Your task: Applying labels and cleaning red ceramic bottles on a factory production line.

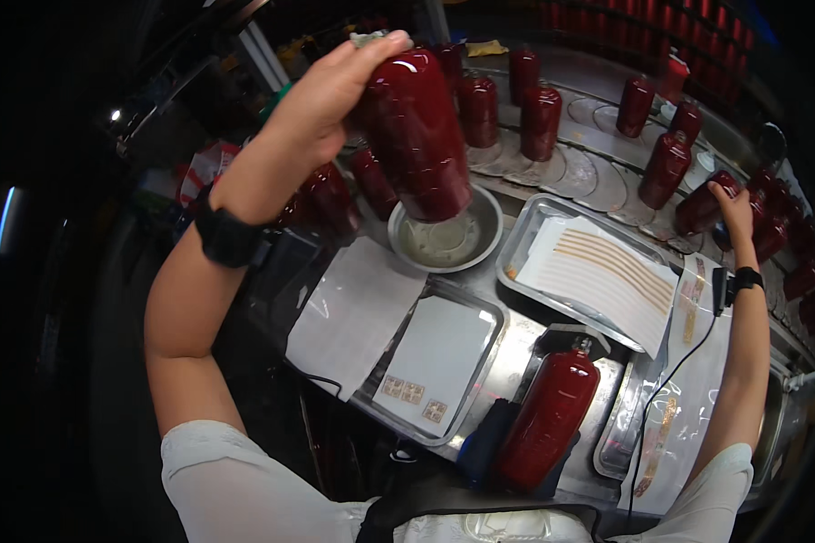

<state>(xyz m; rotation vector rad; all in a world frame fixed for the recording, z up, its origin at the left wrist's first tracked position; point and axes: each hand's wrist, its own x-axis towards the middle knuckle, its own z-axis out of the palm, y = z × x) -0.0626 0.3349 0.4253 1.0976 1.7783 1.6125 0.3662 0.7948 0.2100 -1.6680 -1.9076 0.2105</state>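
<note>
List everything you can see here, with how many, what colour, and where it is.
Raised cylinder: one, dark red, held upside down over the bowl.
Bowl: one, metal, round, centre of the bench.
Lying cylinder: one, dark red with a black valve, near edge of the bench.
Standing cylinders: many, dark red, on round pads along the curved conveyor behind; more at the right.
Trays: three at least, metal; the upper right one holds a sheet of tan strip labels.
Small square stickers: three, tan, on white paper in the lower tray.
Wrist bands: two, black, one on each arm.
Left hand: its grip is on the raised cylinder's top.
Right hand: on a red cylinder at the right.
</note>
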